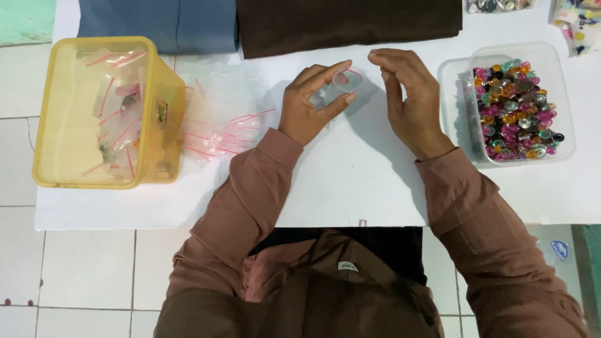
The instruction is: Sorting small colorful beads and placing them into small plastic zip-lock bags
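The left hand [311,103] pinches a small clear zip-top plastic bag [341,84] above the white board [350,181], the right hand [410,100] hovers empty (fingers loose), so the slippery film could slide free.

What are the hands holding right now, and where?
The left hand pinches a small clear zip bag at its open top edge; the right hand holds nothing.

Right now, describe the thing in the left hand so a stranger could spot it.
On the white board, between the yellow tub and the clear box of coloured gems, the left hand pinches a small clear plastic bag, held open, unlike the flat red-striped bags beside it.
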